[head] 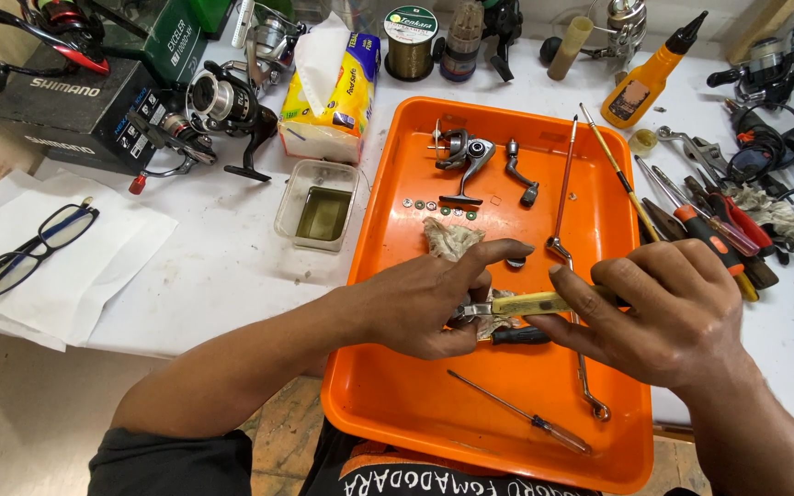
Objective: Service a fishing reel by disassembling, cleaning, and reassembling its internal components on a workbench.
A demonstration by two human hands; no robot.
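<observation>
Over an orange tray (397, 395), my left hand (425, 298) pinches a small metal part against a soiled rag piece. My right hand (663, 312) grips a tool with a pale yellow handle (535, 303), its metal tip meeting the part in my left fingers. A dark-handled tool (521, 336) lies just beneath them. In the tray's far part rest a grey reel body (464, 158), a crank handle (521, 173), a row of small washers (438, 208) and a crumpled cloth (450, 237). A thin screwdriver (516, 411) lies at the tray's near end.
A clear tub of yellowish liquid (322, 207), a tissue box (333, 92) and fishing reels (218, 106) stand left of the tray. Glasses (34, 248) lie on white paper. Screwdrivers and pliers (709, 225) and an orange oil bottle (650, 81) sit on the right.
</observation>
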